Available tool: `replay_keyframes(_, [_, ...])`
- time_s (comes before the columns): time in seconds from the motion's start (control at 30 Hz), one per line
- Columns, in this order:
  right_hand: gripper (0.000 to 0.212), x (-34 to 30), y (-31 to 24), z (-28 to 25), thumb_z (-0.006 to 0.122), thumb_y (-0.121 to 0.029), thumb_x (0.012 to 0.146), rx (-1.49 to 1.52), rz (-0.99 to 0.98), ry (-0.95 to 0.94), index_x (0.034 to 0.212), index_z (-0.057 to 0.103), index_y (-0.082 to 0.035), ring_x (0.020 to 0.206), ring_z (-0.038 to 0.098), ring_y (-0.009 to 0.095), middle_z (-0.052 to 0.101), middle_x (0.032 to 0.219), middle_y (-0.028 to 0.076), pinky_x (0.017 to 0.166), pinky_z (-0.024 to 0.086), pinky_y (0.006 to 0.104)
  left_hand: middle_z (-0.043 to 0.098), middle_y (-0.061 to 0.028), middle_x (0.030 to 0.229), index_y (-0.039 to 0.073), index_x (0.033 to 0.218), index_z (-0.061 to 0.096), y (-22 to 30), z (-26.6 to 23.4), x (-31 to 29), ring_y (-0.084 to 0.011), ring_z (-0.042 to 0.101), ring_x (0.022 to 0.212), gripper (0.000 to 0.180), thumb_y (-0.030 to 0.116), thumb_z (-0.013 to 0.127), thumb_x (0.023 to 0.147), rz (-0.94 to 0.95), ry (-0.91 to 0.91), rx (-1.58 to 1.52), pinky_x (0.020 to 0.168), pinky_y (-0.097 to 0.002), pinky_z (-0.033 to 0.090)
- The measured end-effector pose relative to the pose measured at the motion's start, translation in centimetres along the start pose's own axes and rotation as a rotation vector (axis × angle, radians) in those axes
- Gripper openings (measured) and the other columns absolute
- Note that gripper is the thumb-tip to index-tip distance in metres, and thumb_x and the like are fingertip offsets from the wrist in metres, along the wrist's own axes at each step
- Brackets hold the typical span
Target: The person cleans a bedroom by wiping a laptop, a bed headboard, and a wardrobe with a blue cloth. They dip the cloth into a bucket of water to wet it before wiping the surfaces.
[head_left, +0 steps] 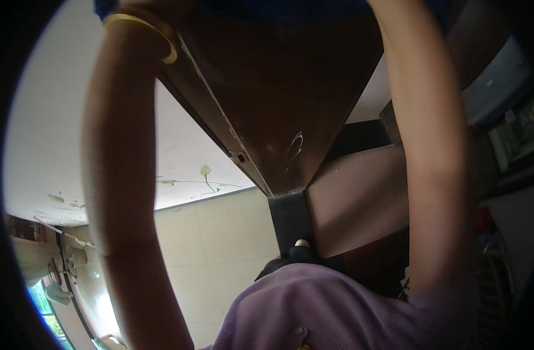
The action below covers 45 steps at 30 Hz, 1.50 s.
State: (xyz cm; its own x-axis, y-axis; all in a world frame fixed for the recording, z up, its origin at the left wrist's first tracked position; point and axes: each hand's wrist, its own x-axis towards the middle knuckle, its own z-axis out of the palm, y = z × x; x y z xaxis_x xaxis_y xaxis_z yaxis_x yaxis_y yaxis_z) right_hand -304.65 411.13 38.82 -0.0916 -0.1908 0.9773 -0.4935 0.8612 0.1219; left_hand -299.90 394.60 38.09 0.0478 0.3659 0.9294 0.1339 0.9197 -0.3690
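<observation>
Both of my arms are raised toward the top of the head view. My left forearm (pixel 122 151) wears a yellow bangle (pixel 153 30) near the wrist. My right forearm (pixel 433 134) rises on the other side. Each hand lies past the upper edge, so neither its fingers nor anything it holds can be seen. A strip of dark blue material (pixel 261 8), perhaps cloth, shows blurred along the top edge between the arms. Below it, between my forearms, stands a brown door (pixel 278 87) with a latch plate (pixel 240 157) in its edge.
A white wall (pixel 179 146) with painted green plants is at left. Pale tiles (pixel 220 233) cover the floor, with a dark threshold strip (pixel 290 219) under the door. A window (pixel 45 309) shows at lower left. Dark framed furniture (pixel 515 134) stands at right.
</observation>
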Motion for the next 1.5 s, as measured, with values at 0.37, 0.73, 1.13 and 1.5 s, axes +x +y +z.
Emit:
replay_keyframes(0.37, [0.041, -20.8, -5.2, 0.2, 0.051, -0.049, 0.078, 0.202, 0.213, -0.362, 0.094, 0.055, -0.012, 0.09, 0.052, 0.031, 0.055, 0.096, 0.015, 0.078, 0.041, 0.0421, 0.037, -0.0157, 0.133, 0.013, 0.093, 0.061, 8.6, -3.0, -20.7, -0.0348, 0.039, 0.115, 0.021, 0.021, 0.054, 0.075, 0.025, -0.326, -0.369, 0.09, -0.0586, 0.031])
replay_keyframes(0.73, [0.068, -49.1, -4.9, 2.5, 0.026, -0.059, 0.085, 0.442, -0.266, -0.957, 0.138, 0.005, -0.021, 0.132, 0.013, 0.023, 0.004, 0.145, 0.007, 0.107, 0.015, 0.0385, 0.041, -0.0154, 0.122, 0.006, 0.097, 0.053, 23.2, -7.6, -46.1, -0.0329, 0.043, 0.108, 0.033, 0.012, 0.059, 0.065, -0.263, -0.812, -0.378, 0.094, -0.0601, 0.029])
replay_keyframes(1.13, [0.073, -33.3, -3.0, 2.9, 0.032, -0.057, 0.086, 1.116, -0.003, -0.883, 0.14, 0.002, -0.018, 0.134, 0.01, 0.023, 0.002, 0.146, 0.009, 0.109, 0.01, 0.039, 0.015, -0.0201, 0.141, 0.008, 0.136, 0.02, 18.7, -3.9, -35.7, -0.0393, 0.015, 0.129, 0.076, 0.052, 0.046, 0.079, -0.442, -0.489, -0.216, 0.102, -0.0581, 0.009])
replay_keyframes(1.5, [0.075, -58.3, -4.6, 5.6, 0.037, -0.058, 0.083, 0.461, -0.145, -1.054, 0.14, 0.007, -0.019, 0.133, 0.011, 0.025, 0.006, 0.145, 0.008, 0.108, 0.012, 0.04, 0.03, -0.0241, 0.132, 0.015, 0.123, 0.043, 30.1, -3.3, -56.5, -0.0439, 0.03, 0.121, 0.056, 0.041, 0.052, 0.074, -0.337, -0.455, -0.27, 0.095, -0.0657, 0.016])
